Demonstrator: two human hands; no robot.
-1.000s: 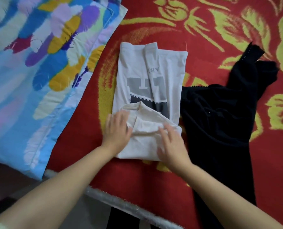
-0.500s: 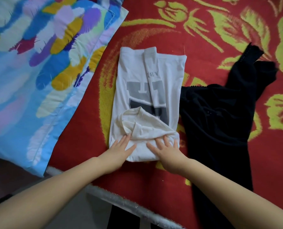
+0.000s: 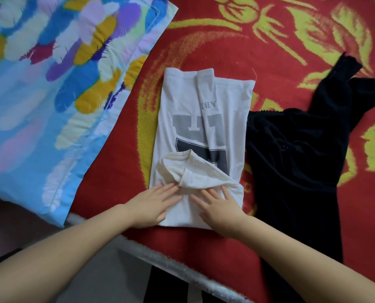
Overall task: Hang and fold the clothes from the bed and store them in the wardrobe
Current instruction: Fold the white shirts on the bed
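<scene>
A white T-shirt (image 3: 195, 119) with a grey printed design lies folded into a long strip on the red bed cover (image 3: 247, 40), its sleeves tucked over the near end. My left hand (image 3: 153, 204) presses flat on the shirt's near left corner, fingers straight. My right hand (image 3: 221, 208) lies flat on the near right part, fingers spread. A black garment (image 3: 296, 158) lies spread just right of the shirt, touching its edge.
A blue pillow or quilt (image 3: 50, 84) with multicoloured feather print lies to the left, overlapping the bed edge. The bed's near edge (image 3: 182, 272) runs diagonally below my arms, floor beyond it.
Both hands have slid from the folded sleeves toward the shirt's near edge and now press flat there. The sleeve fold has loosened slightly.
</scene>
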